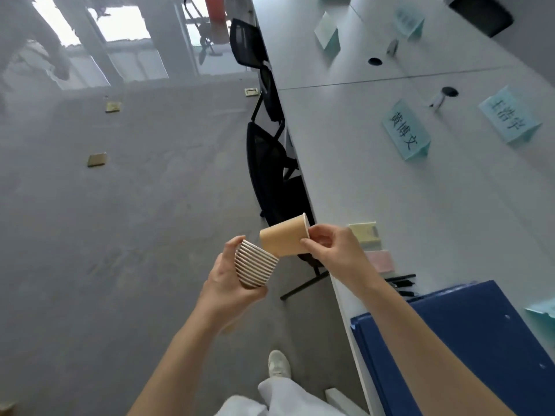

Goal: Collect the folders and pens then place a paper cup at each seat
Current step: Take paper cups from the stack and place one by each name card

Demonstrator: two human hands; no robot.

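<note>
A single brown paper cup (283,238) lies on its side in the air beside the table (390,190) edge, its white rim turned toward the right hand (329,250). That hand pinches the cup at the rim end — thumb on the near wall, the other fingers (319,234) curled over the lip. The cup's closed base points left and just touches, or nearly touches, the top of the stack of cups (255,267); I cannot tell which.

The left hand (231,280) grips the stack from below, thumb (232,246) raised along the far side of the striped rims and the remaining fingers wrapped round the lower cups. The stack leans with its rims up and to the left.

Both hands hang over the grey floor (120,220), just off the table's long edge. On the table near the right forearm lie dark blue folders (468,340) piled together, and just beyond them several black pens (402,282) side by side. Next to the pens sit pastel note pads (372,247) — one yellowish, one pink. Farther along the table stand pale blue name cards (405,130) with dark characters. Black mesh chairs (270,172) are tucked against the table edge. A white shoe (279,363) shows low on the floor.
</note>
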